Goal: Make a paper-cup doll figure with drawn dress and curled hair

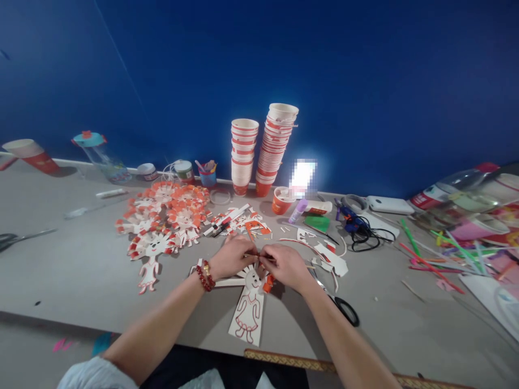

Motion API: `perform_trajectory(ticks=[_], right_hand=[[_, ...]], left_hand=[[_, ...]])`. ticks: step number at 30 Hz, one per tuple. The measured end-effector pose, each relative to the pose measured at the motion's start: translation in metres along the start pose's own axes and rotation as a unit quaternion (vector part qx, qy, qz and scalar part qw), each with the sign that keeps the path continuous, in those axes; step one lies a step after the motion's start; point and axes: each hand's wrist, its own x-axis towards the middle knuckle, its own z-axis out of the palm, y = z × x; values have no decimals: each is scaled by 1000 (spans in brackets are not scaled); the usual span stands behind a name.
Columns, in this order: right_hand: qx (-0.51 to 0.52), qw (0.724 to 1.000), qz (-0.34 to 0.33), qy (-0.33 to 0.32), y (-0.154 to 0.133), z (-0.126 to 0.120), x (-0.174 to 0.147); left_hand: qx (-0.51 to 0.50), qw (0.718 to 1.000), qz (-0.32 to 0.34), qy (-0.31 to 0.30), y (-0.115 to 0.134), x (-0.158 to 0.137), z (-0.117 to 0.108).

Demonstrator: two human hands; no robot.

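A paper doll (248, 313) cut from a paper cup, with a smiling face and a drawn dress, lies before me on the table. White and red strips fan out around its head. At the top of that fan, my left hand (235, 256) is closed in a pinch on one strip. My right hand (286, 265) pinches there too, its fingertips almost meeting the left ones, which partly hide the strip. A red curled strip (268, 283) shows under my right hand. Black-handled scissors (344, 312) lie right of the doll, close to my right forearm.
Finished paper dolls (154, 248) are heaped at left. Two tall paper cup stacks (242, 156) stand by the blue wall. Paper scraps (332, 258), a purple glue stick (298, 211) and a blue glue gun (353, 220) with a coiled cord lie right. Bottles and colored straws (430, 267) crowd the far right.
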Motion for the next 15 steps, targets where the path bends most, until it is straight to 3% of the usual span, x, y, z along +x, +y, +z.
perform_trajectory(ticks=[15], right_hand=[[58,998,28,-19,-3,-1,0]], left_hand=[[-33,999,-19,-16,2,0,-2]])
